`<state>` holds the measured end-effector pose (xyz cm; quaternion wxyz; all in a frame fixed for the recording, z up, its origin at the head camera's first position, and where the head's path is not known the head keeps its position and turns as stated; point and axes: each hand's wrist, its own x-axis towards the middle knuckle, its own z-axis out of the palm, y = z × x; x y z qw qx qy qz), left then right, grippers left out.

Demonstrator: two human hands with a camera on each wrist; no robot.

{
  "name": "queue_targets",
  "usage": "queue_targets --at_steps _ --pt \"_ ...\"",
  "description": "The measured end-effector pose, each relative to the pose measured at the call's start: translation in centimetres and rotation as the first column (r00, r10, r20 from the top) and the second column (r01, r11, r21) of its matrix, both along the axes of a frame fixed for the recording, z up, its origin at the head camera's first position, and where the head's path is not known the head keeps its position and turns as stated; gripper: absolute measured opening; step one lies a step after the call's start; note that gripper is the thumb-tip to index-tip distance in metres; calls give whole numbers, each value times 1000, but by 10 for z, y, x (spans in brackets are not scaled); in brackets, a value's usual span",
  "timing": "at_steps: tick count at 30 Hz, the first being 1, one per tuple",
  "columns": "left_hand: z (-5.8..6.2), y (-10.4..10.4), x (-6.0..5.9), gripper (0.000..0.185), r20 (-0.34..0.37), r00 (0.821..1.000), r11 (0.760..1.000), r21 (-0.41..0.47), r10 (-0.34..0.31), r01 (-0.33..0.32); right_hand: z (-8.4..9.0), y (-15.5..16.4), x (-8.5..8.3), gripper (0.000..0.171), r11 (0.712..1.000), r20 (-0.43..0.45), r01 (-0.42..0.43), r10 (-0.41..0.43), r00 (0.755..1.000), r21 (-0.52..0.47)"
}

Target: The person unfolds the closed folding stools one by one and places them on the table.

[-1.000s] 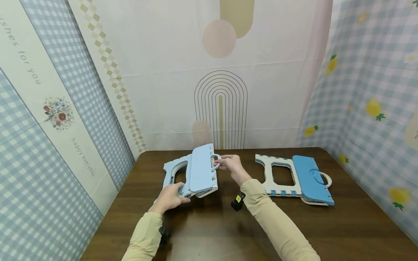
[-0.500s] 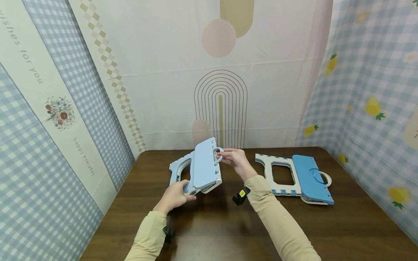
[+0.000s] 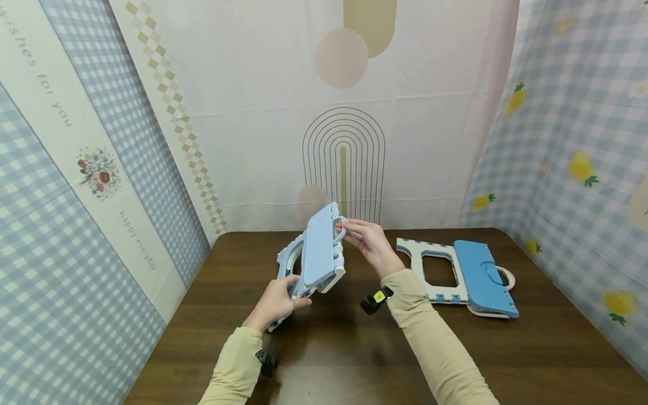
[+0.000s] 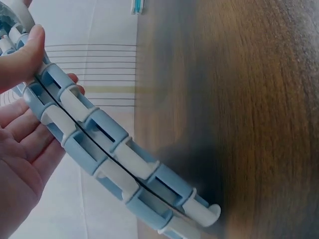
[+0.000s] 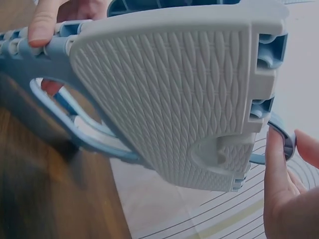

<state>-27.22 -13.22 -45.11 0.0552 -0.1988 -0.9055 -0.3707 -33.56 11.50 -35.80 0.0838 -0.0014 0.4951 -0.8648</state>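
Observation:
A folded light-blue stool (image 3: 319,253) is tilted up off the dark wooden table (image 3: 334,354), its lower corner near the tabletop. My left hand (image 3: 277,301) grips its lower leg edge, thumb on the hinged ribs (image 4: 99,149) and fingers behind. My right hand (image 3: 365,241) pinches the small ring handle (image 5: 284,142) at the stool's upper end. The textured seat face (image 5: 174,94) fills the right wrist view. A second folded stool, darker blue and white (image 3: 463,275), lies flat on the table to the right, untouched.
Patterned fabric backdrops (image 3: 344,112) close in the table at the back, left and right. Bare tabletop shows in front of both stools and between them.
The light-blue stool has been lifted and turned more upright, its handle end rising. Both hands kept their grips and moved up with it. The darker stool has not moved.

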Motion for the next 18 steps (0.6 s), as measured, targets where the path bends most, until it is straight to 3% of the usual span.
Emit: queue_targets --at_steps 11,18 --pt "4 4 -1 47 19 998 995 87 -57 55 18 -4 6 40 1000 -48 -23 23 999 0" --pt "2 10 -1 48 43 998 983 176 -56 48 29 -9 7 43 1000 -91 -25 24 996 -14"
